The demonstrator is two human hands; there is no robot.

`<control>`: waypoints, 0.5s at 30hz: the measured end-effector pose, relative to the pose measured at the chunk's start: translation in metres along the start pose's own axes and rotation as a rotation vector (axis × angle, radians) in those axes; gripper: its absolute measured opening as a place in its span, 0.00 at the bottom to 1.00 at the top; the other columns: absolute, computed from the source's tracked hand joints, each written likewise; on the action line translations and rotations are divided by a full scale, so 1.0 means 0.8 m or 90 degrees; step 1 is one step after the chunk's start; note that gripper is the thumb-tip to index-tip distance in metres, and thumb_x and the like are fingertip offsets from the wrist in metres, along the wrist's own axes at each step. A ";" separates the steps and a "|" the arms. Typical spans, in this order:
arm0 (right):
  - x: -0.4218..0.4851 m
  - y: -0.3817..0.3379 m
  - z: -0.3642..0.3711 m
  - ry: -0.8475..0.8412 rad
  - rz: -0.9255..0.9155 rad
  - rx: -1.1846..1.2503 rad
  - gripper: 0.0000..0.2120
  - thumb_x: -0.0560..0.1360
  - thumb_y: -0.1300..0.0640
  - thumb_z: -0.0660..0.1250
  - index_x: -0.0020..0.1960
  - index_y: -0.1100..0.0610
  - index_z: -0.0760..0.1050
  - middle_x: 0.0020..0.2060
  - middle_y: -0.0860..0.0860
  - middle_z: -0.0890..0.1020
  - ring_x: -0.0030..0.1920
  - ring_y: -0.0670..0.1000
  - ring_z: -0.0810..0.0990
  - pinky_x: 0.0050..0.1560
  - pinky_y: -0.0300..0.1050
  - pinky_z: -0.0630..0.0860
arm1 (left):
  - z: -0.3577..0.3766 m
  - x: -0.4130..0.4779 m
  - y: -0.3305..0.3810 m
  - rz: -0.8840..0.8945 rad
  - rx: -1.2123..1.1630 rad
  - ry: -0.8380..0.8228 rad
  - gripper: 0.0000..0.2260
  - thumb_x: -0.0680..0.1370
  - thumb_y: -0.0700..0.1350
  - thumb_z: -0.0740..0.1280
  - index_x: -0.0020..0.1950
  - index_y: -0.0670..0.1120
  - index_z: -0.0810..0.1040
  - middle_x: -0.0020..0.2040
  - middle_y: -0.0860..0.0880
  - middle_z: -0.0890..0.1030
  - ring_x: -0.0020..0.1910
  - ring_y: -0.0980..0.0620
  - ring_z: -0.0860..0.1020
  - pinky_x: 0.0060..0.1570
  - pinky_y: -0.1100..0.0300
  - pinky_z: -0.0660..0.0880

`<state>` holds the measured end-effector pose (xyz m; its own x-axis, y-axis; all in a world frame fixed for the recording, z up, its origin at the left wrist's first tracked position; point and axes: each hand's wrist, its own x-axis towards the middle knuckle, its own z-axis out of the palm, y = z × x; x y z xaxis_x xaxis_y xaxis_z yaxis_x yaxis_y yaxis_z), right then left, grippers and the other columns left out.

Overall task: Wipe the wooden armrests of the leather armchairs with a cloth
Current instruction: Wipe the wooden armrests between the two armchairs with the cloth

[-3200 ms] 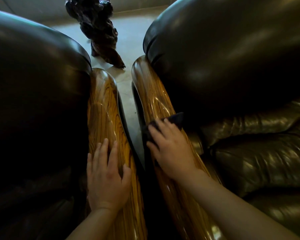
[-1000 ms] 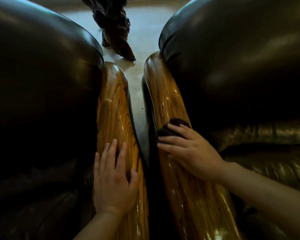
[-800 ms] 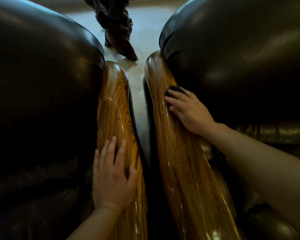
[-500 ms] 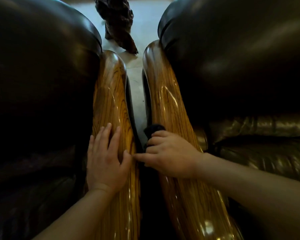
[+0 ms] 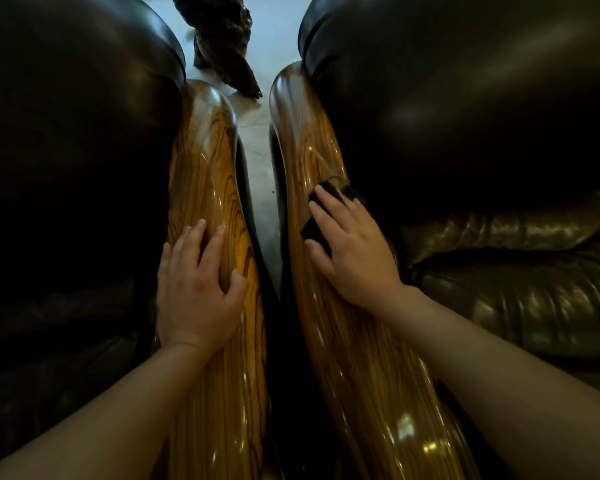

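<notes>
Two glossy striped wooden armrests run side by side away from me: the left armrest and the right armrest. My right hand presses a dark cloth flat onto the top of the right armrest, about midway along it; most of the cloth is hidden under my fingers. My left hand lies flat on the left armrest, fingers apart, holding nothing.
Dark leather armchairs flank the armrests: one at left, one at right with a creased seat cushion. A narrow strip of pale floor shows between the armrests. A dark gnarled wooden object stands on the floor beyond.
My right hand with the cloth has moved from the armrest's inner edge by the gap up onto its top surface, after sweeping forward and back. My left hand has stayed on the left armrest.
</notes>
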<state>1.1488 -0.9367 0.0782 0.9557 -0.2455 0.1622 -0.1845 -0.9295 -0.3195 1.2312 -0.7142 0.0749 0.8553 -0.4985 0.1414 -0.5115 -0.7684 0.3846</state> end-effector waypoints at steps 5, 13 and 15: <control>-0.096 -0.020 0.015 0.039 0.010 -0.007 0.25 0.82 0.46 0.58 0.77 0.53 0.64 0.77 0.48 0.64 0.79 0.51 0.56 0.78 0.55 0.53 | 0.000 -0.005 0.002 -0.010 -0.023 0.022 0.27 0.77 0.55 0.58 0.76 0.51 0.62 0.76 0.46 0.62 0.75 0.48 0.54 0.73 0.45 0.51; -0.231 -0.025 0.040 0.106 -0.013 -0.027 0.21 0.82 0.52 0.61 0.74 0.56 0.69 0.76 0.49 0.67 0.79 0.55 0.58 0.74 0.62 0.60 | 0.004 -0.007 0.001 0.005 -0.013 0.030 0.26 0.79 0.52 0.60 0.76 0.49 0.62 0.76 0.44 0.62 0.76 0.45 0.57 0.75 0.43 0.52; -0.250 -0.025 0.048 0.132 -0.005 -0.029 0.21 0.82 0.52 0.61 0.74 0.56 0.69 0.76 0.50 0.67 0.79 0.55 0.59 0.74 0.63 0.60 | 0.004 -0.010 0.001 0.010 -0.018 0.047 0.25 0.79 0.52 0.60 0.76 0.48 0.63 0.75 0.44 0.63 0.75 0.44 0.59 0.74 0.42 0.55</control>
<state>0.9702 -0.8587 0.0159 0.8901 -0.2857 0.3553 -0.1925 -0.9419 -0.2752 1.2236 -0.7119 0.0712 0.8512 -0.4789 0.2149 -0.5238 -0.7482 0.4073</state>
